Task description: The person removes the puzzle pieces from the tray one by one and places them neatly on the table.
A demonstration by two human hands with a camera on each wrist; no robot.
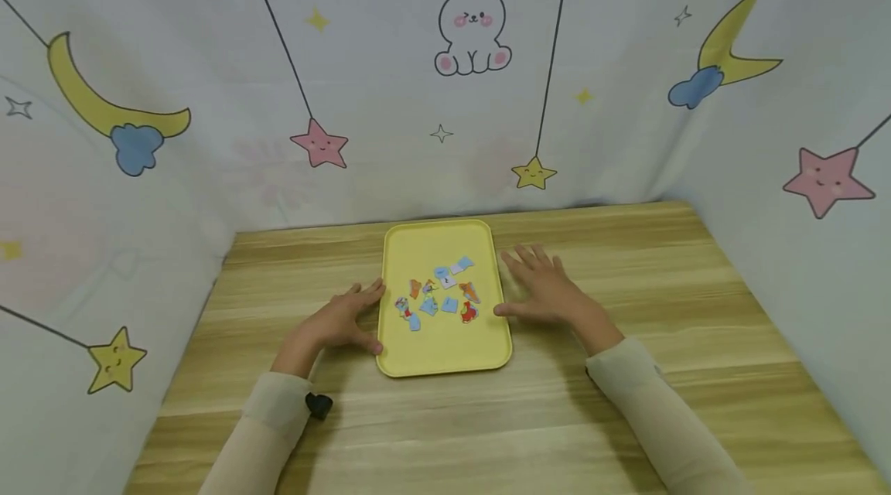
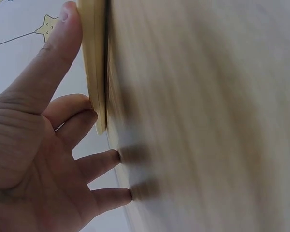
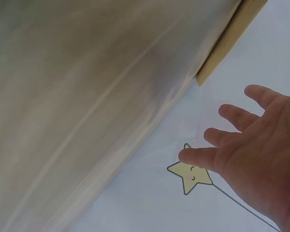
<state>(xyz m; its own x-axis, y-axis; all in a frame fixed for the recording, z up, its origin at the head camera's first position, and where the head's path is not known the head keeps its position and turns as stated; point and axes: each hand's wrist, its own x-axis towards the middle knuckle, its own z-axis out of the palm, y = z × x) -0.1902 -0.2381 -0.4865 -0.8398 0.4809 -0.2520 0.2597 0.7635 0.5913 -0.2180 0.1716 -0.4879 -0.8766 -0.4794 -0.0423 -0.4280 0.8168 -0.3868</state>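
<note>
A yellow tray (image 1: pixel 438 352) lies on the wooden table, with several small printed paper pieces (image 1: pixel 449 305) in blue, orange and red scattered over its middle. My left hand (image 1: pixel 343 319) is at the tray's left side, thumb and fingertips touching the rim. In the left wrist view the tray's edge (image 2: pixel 94 63) runs beside the thumb (image 2: pixel 53 53), and the lower fingers reach down to the table. Beside the right rim hovers my right hand (image 1: pixel 543 290), fingers spread and holding nothing. The right wrist view shows its extended fingers apart from the tray's edge (image 3: pixel 227 43).
The wooden table (image 1: pixel 445 433) reaches to a white curtain (image 1: pixel 404 93) printed with rabbits, stars and moons, which stands behind and along both sides. A small black object (image 1: pixel 319 405) sits at the left sleeve's cuff.
</note>
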